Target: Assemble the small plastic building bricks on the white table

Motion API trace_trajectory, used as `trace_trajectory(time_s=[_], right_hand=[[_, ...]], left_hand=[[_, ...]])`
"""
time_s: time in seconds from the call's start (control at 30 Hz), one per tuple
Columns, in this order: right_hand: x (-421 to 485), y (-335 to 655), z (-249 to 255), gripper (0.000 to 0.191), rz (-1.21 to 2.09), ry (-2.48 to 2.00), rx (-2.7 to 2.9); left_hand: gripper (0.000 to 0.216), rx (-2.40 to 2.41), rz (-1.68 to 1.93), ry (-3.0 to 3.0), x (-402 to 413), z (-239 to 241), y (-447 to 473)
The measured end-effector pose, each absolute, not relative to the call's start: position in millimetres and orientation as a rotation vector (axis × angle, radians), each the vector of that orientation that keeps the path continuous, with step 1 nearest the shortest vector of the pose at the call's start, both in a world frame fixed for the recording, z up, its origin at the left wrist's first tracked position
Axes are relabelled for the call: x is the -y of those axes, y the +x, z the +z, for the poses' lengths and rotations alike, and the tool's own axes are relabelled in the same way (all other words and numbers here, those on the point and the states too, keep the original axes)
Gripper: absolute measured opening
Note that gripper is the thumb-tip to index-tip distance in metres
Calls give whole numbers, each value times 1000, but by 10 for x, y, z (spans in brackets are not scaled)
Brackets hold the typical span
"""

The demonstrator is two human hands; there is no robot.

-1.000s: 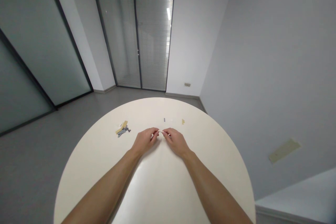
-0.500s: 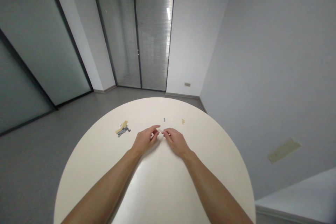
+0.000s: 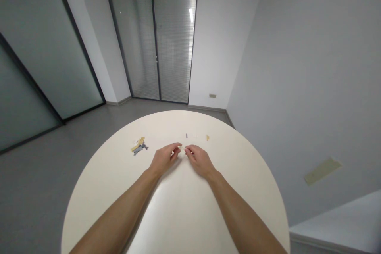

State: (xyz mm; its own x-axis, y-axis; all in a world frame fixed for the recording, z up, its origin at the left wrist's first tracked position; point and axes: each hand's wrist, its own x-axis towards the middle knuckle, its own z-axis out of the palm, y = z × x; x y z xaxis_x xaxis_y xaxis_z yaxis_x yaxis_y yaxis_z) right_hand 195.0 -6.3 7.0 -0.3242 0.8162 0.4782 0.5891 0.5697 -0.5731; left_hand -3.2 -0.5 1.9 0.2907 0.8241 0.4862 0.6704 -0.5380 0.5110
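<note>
Between my fingertips, above the middle of the round table, is a small pale piece, too tiny to tell its exact kind. My left hand pinches it from the left, thumb and index finger curled toward it. From the right, my right hand has its fingers closed on the same piece. Just beyond the hands lie a small grey piece, a faint white piece and a small yellow piece. Left of my left hand sits a loose pile of yellow, grey and white building pieces.
The round white table has its curved edge on the far side and both flanks. Past it stand a glazed door with blinds and a frosted glass partition. A plain wall rises on the right.
Both hands stay almost where they were, with only slight finger movement around the small pale piece. The pieces on the table have not moved.
</note>
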Motion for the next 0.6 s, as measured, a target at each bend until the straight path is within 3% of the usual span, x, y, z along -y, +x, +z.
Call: trace_trajectory(time_s=[0.6], right_hand=[[7, 1960, 18, 17, 377, -1174, 1935]], left_hand=[[25, -1398, 1074, 2367, 33, 63, -29]])
